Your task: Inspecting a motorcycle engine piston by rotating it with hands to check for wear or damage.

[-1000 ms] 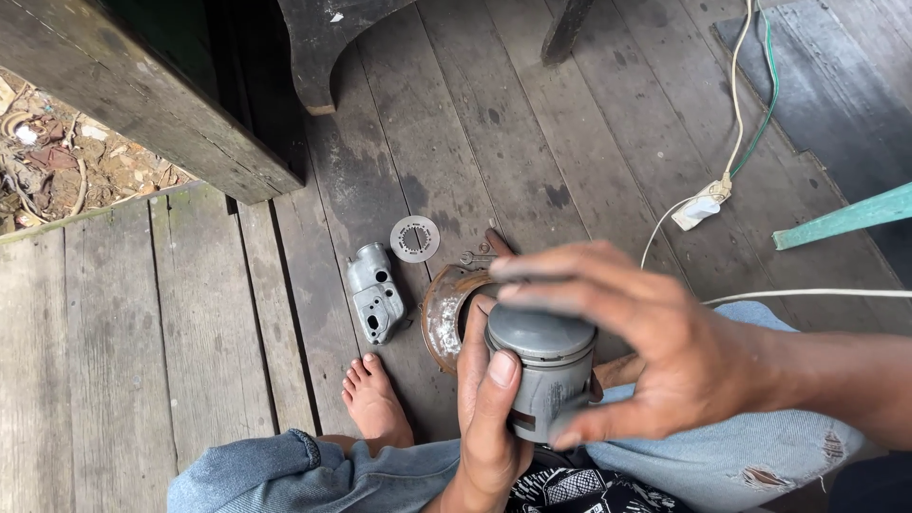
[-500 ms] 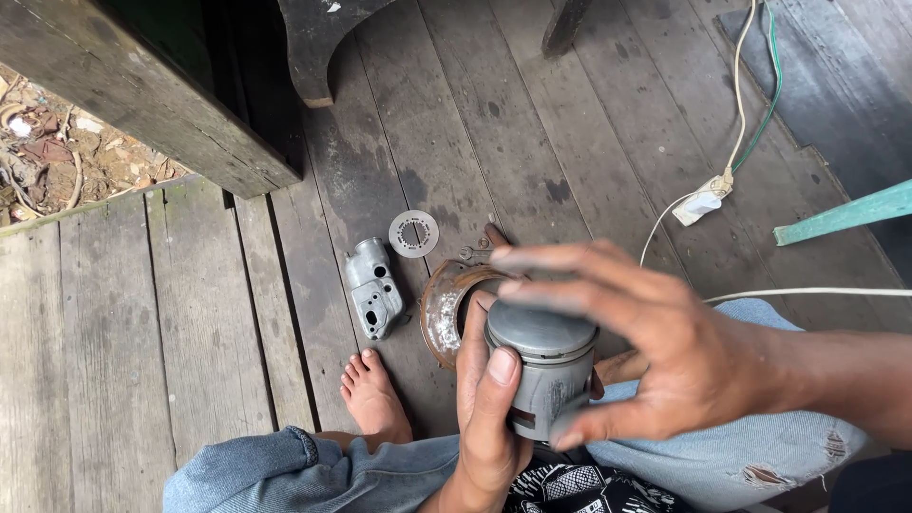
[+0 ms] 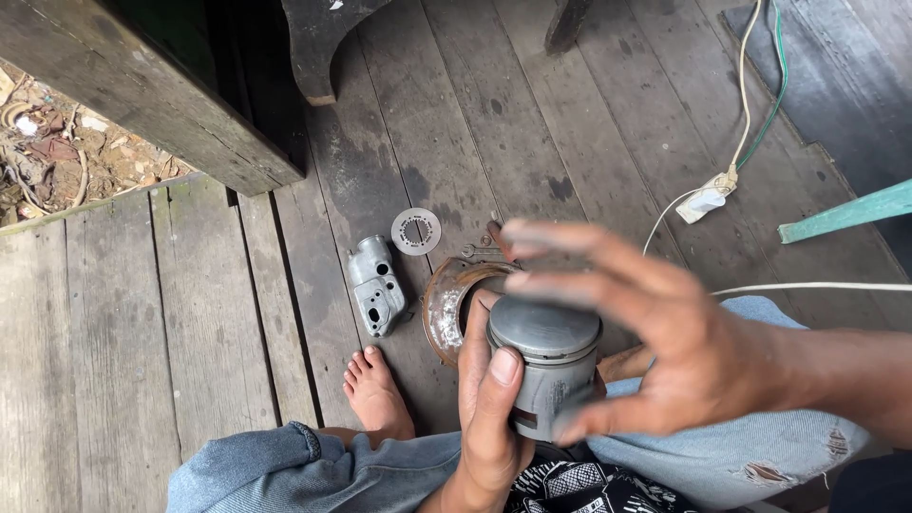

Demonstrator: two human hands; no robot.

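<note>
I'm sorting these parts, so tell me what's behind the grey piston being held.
Behind the grey piston a rusty round ring-shaped part lies on the plank floor. Only its left arc shows; the piston and the left hand cover the rest.

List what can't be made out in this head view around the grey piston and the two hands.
- Right hand: fingers motion-blurred; whether they touch the grey piston is unclear.
- Piston's lower part and far side: covered by the left hand and right fingers.
- Rusty ring part: its right side is hidden behind the piston and hands.
- Small metal bits by the perforated disc: too small to identify.
- White cable: cut off by the right edge.
</note>
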